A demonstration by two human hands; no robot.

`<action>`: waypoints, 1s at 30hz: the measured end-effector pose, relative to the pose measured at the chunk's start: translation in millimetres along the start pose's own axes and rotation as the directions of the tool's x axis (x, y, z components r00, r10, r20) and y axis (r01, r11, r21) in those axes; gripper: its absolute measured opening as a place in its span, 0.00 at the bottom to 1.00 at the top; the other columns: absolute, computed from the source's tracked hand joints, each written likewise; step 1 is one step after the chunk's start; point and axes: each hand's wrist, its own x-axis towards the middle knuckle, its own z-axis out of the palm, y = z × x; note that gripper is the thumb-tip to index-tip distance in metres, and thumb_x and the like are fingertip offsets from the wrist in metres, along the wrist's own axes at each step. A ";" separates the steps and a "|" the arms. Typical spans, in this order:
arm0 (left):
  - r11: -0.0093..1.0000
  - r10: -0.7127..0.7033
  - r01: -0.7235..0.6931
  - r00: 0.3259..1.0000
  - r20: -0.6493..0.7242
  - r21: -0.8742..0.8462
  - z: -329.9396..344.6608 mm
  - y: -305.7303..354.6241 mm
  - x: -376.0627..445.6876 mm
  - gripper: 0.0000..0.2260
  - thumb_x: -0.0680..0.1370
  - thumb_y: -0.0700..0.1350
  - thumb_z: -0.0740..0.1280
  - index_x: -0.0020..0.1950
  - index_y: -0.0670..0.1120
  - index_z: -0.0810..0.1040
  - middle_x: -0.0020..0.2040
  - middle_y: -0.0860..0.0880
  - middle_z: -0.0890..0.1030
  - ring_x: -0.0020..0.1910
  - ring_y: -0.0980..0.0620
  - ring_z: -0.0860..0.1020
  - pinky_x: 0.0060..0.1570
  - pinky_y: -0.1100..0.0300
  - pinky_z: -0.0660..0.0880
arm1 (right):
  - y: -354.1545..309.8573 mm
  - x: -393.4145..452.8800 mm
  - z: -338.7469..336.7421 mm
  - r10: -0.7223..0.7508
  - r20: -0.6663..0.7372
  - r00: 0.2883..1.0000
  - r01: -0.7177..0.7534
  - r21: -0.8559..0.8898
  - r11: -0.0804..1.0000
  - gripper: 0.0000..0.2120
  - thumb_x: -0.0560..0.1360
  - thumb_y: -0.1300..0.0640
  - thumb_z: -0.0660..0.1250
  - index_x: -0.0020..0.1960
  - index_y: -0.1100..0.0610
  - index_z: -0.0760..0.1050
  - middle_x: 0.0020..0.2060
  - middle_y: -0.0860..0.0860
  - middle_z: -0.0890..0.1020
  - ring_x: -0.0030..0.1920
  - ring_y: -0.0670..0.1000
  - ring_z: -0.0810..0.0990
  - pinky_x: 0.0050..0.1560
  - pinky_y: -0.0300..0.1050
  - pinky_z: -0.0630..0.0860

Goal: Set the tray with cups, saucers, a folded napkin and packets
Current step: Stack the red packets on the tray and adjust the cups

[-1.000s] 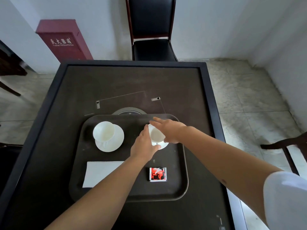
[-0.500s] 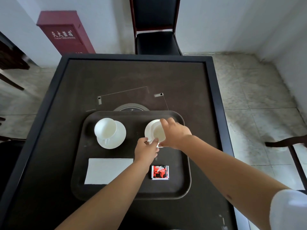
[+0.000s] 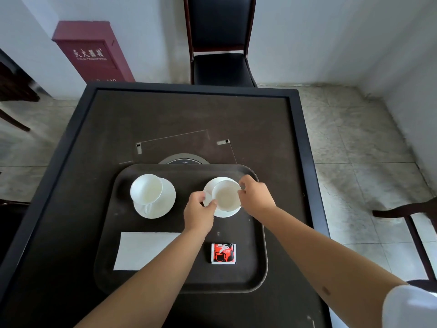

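A dark brown tray [image 3: 250, 275] lies on the dark table. At its back left a white cup [image 3: 146, 191] stands on a white saucer [image 3: 166, 204]. At the back right a second white cup [image 3: 226, 196] sits on its saucer [image 3: 223, 213]. My left hand [image 3: 198, 213] pinches the left edge of that saucer. My right hand [image 3: 254, 197] holds the cup's right rim with curled fingers. A folded white napkin [image 3: 142, 249] lies at the tray's front left, partly under my left forearm. A red packet [image 3: 223, 253] lies in front of the right cup.
The table [image 3: 189, 119] has a raised dark rim and a round inset [image 3: 184, 160] just behind the tray. A black chair [image 3: 221, 41] stands behind the table, a red cabinet [image 3: 92, 53] at the back left, and another chair [image 3: 411, 216] to the right.
My right hand has shifted from over the cup to its right rim. My left hand now sits at the saucer's left edge. The cup now sits upright, centred on the saucer.
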 end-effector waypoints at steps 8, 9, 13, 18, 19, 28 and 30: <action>0.996 -0.011 0.020 0.996 0.091 -0.093 7.6 1.6 -1.9 0.24 0.77 0.36 0.69 0.69 0.55 0.69 0.62 0.52 0.76 0.61 0.49 0.75 0.51 0.51 0.81 | 11.4 -10.1 11.0 0.028 -0.013 1.000 -0.025 0.195 0.980 0.16 0.80 0.56 0.58 0.65 0.50 0.76 0.41 0.51 0.82 0.29 0.46 0.81 0.28 0.36 0.72; 0.997 0.004 0.001 0.997 0.075 -0.078 7.1 0.6 -1.8 0.23 0.77 0.36 0.68 0.68 0.55 0.70 0.62 0.52 0.76 0.61 0.49 0.75 0.52 0.49 0.81 | 12.6 -10.2 10.8 0.026 -0.039 0.999 -0.018 0.197 0.980 0.13 0.80 0.56 0.58 0.59 0.52 0.79 0.37 0.51 0.82 0.29 0.45 0.80 0.28 0.37 0.72; 0.995 0.096 -0.095 0.994 0.059 -0.009 3.9 -2.2 -1.5 0.18 0.81 0.39 0.64 0.67 0.55 0.74 0.60 0.54 0.78 0.62 0.49 0.76 0.59 0.45 0.78 | 11.4 -8.7 9.1 0.109 -0.010 0.994 -0.101 0.295 0.950 0.08 0.80 0.58 0.59 0.52 0.54 0.77 0.38 0.53 0.83 0.30 0.45 0.83 0.33 0.38 0.80; 0.989 0.129 -0.134 0.988 0.082 0.063 1.6 -1.8 1.9 0.18 0.83 0.40 0.61 0.72 0.54 0.73 0.67 0.51 0.77 0.66 0.47 0.74 0.63 0.44 0.75 | 12.0 -11.6 14.1 0.112 0.012 0.994 -0.108 0.390 0.915 0.09 0.80 0.59 0.61 0.58 0.53 0.76 0.39 0.53 0.84 0.32 0.49 0.85 0.36 0.43 0.83; 0.987 0.134 -0.140 0.987 0.086 0.079 1.4 -2.4 1.8 0.19 0.83 0.41 0.61 0.72 0.54 0.72 0.68 0.51 0.76 0.66 0.47 0.73 0.63 0.43 0.75 | 12.3 -12.0 14.0 0.118 0.011 0.993 -0.112 0.400 0.909 0.09 0.80 0.59 0.61 0.58 0.53 0.76 0.37 0.53 0.84 0.32 0.48 0.85 0.36 0.42 0.83; 0.983 0.141 -0.151 0.984 0.106 0.102 0.0 -2.4 2.1 0.19 0.83 0.43 0.60 0.74 0.56 0.70 0.68 0.50 0.75 0.64 0.47 0.73 0.59 0.47 0.78 | 11.8 -14.4 15.8 0.142 0.007 0.990 -0.131 0.436 0.890 0.08 0.80 0.59 0.61 0.58 0.54 0.76 0.36 0.54 0.84 0.32 0.50 0.84 0.37 0.44 0.83; 0.981 0.148 -0.162 0.981 0.125 0.108 -2.2 -0.7 1.6 0.19 0.84 0.43 0.59 0.74 0.56 0.69 0.69 0.50 0.74 0.66 0.47 0.73 0.61 0.46 0.77 | 11.4 -15.5 18.2 0.146 -0.002 0.989 -0.130 0.439 0.889 0.10 0.80 0.59 0.61 0.59 0.54 0.76 0.38 0.53 0.83 0.31 0.48 0.83 0.38 0.44 0.83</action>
